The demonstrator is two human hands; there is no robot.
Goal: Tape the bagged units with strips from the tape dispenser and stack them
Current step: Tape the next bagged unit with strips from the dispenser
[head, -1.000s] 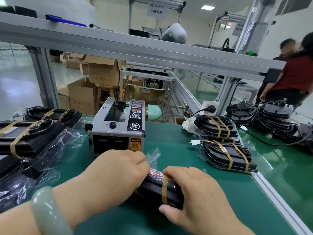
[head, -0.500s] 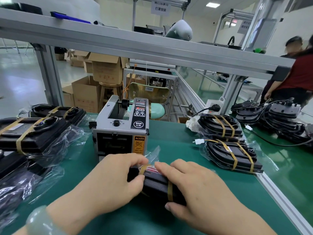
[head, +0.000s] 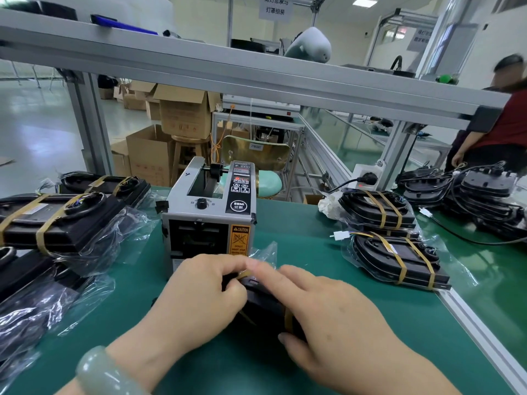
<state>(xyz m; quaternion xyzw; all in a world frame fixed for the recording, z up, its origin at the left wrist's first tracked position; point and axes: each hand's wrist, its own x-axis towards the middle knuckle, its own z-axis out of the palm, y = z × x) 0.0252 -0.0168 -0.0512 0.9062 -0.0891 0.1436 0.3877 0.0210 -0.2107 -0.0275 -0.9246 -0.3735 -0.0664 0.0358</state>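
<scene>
Position: bagged unit [head: 263, 302] lies just in front of tape dispenser [head: 209, 220]. My left hand [head: 199, 295] grips it, pinching 1 tape strip [head: 244, 275]; right hand [head: 336, 315], fingers straight, presses on top. Best: pull strip taut, smooth flat, no bag wrinkles.

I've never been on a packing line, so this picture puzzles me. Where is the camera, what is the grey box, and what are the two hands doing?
The camera sits on the worker's head, looking forward and down, so everything is seen from that person's own viewpoint. The grey box is the tape dispenser, standing on the green bench. In front of it lies a black bagged unit. The left hand pinches a brown tape strip at the unit's far end, while the right hand rests on top with straight fingers, seemingly pressing it down. A second strip already circles the near end. Finished taped units are stacked at right; a left pile holds more.
</scene>
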